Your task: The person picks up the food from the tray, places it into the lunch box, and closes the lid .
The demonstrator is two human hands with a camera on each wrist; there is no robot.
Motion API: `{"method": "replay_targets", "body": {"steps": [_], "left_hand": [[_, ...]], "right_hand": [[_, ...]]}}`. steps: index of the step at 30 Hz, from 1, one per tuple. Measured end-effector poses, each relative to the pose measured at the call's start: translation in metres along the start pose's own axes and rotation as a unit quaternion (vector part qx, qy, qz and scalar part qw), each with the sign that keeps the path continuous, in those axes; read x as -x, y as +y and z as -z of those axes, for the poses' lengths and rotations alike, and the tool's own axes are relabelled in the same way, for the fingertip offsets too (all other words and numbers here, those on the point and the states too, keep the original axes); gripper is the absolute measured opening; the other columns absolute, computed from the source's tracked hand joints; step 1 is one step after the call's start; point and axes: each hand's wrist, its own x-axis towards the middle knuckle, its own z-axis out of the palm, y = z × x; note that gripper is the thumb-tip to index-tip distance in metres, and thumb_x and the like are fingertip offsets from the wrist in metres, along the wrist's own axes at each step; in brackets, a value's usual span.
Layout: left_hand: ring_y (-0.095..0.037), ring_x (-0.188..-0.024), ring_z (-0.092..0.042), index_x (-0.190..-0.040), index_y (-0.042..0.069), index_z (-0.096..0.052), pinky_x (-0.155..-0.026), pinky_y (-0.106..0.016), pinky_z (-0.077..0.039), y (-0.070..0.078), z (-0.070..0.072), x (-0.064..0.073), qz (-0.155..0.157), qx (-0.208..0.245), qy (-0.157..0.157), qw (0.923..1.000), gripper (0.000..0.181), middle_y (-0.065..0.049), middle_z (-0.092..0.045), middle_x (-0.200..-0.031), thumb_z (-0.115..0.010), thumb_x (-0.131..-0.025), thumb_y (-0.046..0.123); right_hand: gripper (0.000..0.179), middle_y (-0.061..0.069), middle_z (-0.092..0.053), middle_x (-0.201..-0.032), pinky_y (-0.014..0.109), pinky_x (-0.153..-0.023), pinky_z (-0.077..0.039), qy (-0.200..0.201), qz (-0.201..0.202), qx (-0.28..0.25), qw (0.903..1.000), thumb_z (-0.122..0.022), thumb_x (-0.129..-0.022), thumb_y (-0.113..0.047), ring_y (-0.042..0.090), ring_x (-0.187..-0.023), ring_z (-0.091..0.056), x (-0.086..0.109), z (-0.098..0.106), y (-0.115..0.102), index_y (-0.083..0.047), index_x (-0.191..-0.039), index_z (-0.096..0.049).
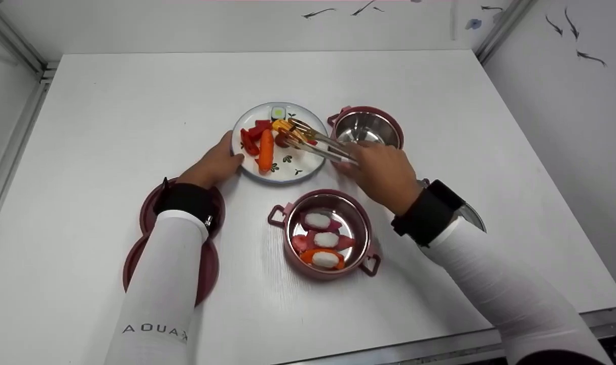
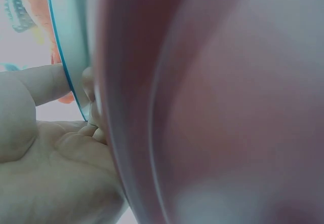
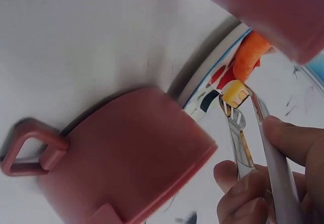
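Note:
My left hand (image 1: 214, 165) grips the left rim of a white plate (image 1: 308, 167), thumb over its edge. On the plate lie a toy carrot (image 1: 266, 152), red pieces (image 1: 249, 142), a sushi roll (image 1: 278, 112) and yellow pieces (image 1: 279, 125). Metal tongs (image 1: 333, 145) are in my right hand (image 1: 384, 175), held between thumb and fingers. In the right wrist view, their tips stand around a yellow piece (image 3: 234, 93). Nearer to me is a pink two-handled pot (image 1: 286, 243) with three pieces of nigiri (image 1: 325, 239) inside.
Another pink pot (image 1: 399, 129) with a steel inside stands right of the plate, partly behind my right hand. Two dark red round pieces (image 1: 148, 215) lie under my left forearm. A clear round rim (image 1: 474, 217) shows from behind my right forearm.

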Motion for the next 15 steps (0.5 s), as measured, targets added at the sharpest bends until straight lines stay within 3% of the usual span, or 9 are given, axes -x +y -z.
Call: {"method": "replay_targets", "body": {"steps": [7,15], "left_hand": [[-0.029,-0.154,-0.017,-0.161,0.018,-0.005,-0.127,-0.047,-0.011,-0.002,-0.001,-0.003,-0.007,-0.011,-0.004,0.9999,0.067,-0.011,-0.021,-0.167,-0.04,-0.105,0.019],[-0.029,-0.155,-0.015,-0.162,0.017,-0.003,-0.127,-0.048,-0.01,0.001,0.002,0.0,-0.002,-0.014,-0.008,0.9999,0.068,-0.011,-0.019,-0.167,-0.04,-0.105,0.021]], "right_hand": [[0.032,0.01,-0.071,-0.094,0.049,-0.06,-0.052,0.055,0.0,-0.008,0.9984,-0.069,-0.095,-0.028,0.029,-0.071,-0.063,0.027,0.014,0.018,-0.014,-0.123,-0.068],[0.036,0.014,-0.071,-0.088,0.044,-0.052,-0.05,0.13,0.014,0.003,0.9914,-0.07,-0.095,-0.03,0.027,-0.062,-0.061,0.059,0.029,0.047,-0.007,-0.122,-0.068]]}}
